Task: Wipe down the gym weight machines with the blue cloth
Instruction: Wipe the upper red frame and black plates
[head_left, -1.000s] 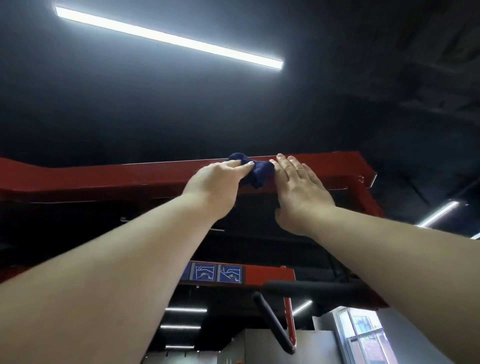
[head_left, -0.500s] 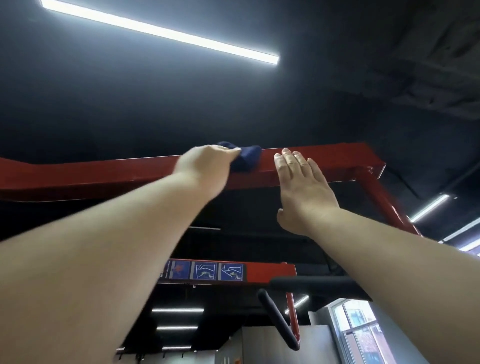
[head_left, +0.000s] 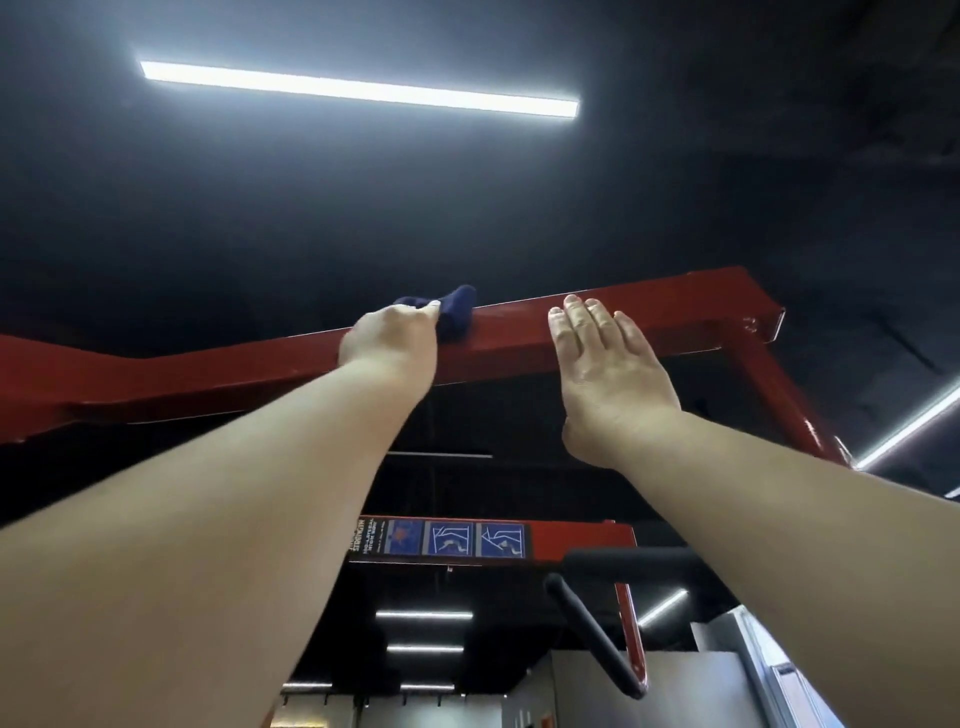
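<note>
Cloth work is moving left now! Nearest us, the right hand (head_left: 610, 374) lies flat, fingers straight, pressed on the red top beam (head_left: 665, 317), holding nothing. Further up, the left hand (head_left: 389, 345) pinches the bunched blue cloth (head_left: 454, 312) on the beam's top edge; a second ago both hands were touching, now they're apart. That stretch looks done; the beam's left run remains.

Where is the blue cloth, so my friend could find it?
Look up at the long red beam under the ceiling light. On its top edge, the left hand grips the cloth. It is the only dark blue, bunched, soft thing there; the right hand beside it holds nothing.
</note>
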